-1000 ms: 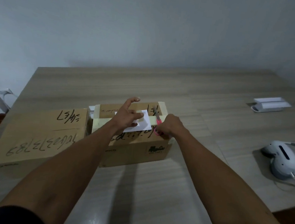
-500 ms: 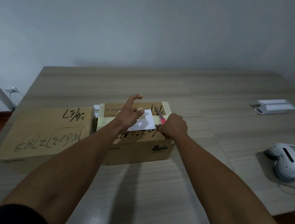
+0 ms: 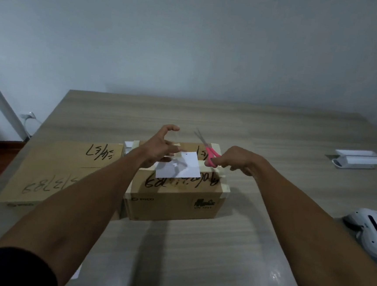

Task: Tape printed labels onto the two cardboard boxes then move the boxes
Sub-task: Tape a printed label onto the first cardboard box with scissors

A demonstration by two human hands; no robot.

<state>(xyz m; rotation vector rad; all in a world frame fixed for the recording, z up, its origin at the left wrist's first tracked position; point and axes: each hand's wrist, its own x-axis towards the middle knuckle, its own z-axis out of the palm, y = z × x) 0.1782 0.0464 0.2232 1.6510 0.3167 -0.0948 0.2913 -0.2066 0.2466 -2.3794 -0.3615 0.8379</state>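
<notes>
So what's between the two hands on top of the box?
The white label lies between the left hand and right hand, seen in the head view.

Two brown cardboard boxes sit side by side on the bench, black marker scrawl on their tops. Right box (image 3: pixel 174 194) is upright, edges taped, with a white printed label (image 3: pixel 181 166) lying on top; left box (image 3: pixel 60 168) is larger and bears no label.

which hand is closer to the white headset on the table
Right. The right hand, gripping the pink scissors, is above the taped box's right end, on the side toward the white headset. The left hand is over the box's left part, farther away.
</notes>
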